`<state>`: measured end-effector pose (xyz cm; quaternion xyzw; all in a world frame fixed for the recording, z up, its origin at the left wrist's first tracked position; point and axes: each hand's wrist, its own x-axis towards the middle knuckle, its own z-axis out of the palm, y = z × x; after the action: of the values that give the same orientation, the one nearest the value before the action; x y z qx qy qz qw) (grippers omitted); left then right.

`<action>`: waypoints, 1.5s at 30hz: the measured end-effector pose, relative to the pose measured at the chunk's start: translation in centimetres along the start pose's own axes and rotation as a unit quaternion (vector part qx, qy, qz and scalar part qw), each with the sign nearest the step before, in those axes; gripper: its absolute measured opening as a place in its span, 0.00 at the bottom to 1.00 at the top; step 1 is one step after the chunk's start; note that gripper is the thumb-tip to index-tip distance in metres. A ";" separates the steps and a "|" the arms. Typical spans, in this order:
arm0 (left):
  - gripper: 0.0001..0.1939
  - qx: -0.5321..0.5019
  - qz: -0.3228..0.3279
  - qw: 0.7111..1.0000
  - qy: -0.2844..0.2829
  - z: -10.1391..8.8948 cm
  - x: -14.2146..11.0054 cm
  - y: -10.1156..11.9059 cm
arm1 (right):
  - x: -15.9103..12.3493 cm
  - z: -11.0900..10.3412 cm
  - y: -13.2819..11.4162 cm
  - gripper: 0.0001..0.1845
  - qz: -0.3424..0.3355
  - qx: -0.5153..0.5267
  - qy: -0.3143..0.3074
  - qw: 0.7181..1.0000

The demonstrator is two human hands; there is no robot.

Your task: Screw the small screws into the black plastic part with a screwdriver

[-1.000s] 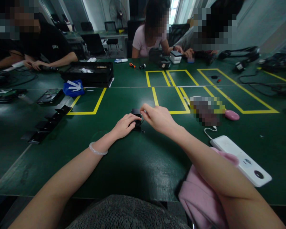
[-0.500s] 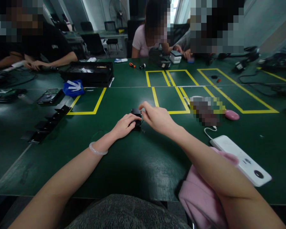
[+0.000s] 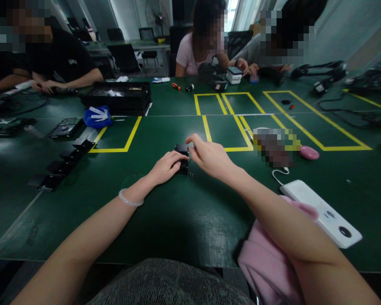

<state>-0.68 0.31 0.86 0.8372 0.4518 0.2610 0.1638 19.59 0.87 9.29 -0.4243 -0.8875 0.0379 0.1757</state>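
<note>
On the green table, my left hand is closed around a small black boxy part, its fingers lying across the top. My right hand is curled at the right side of that part, index finger bent above the thumb. Under the curled fingers shows a thin metal rod, hardly visible; its far end is hidden by the hand. A few tiny screws lie on the table just below the right hand.
A row of black brackets, a blue pouch and a black tray are at left. At right lie a pink mouse-like object, a white power bank and pink cloth. Co-workers sit across the table.
My right index finger has lifted and shifted slightly at the part's side. The left hand and the black part stay in place.
</note>
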 end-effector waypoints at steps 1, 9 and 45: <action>0.18 -0.001 0.002 1.000 0.000 0.0 0.0 0.0 | 0.0 0.0 0.0 0.20 -0.001 0.000 -0.002 1.000; 0.18 0.009 -0.002 1.000 -0.008 -0.2 0.0 0.2 | 0.0 -0.4 -0.3 0.19 0.013 -0.024 -0.023 0.999; 0.18 0.019 -0.006 1.000 -0.002 0.1 0.0 0.1 | 0.0 -0.2 -0.4 0.21 0.014 -0.049 -0.026 0.998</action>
<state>-0.58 0.29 0.83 0.8380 0.4612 0.2499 0.1504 19.32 0.62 9.56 -0.4433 -0.8868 0.0079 0.1307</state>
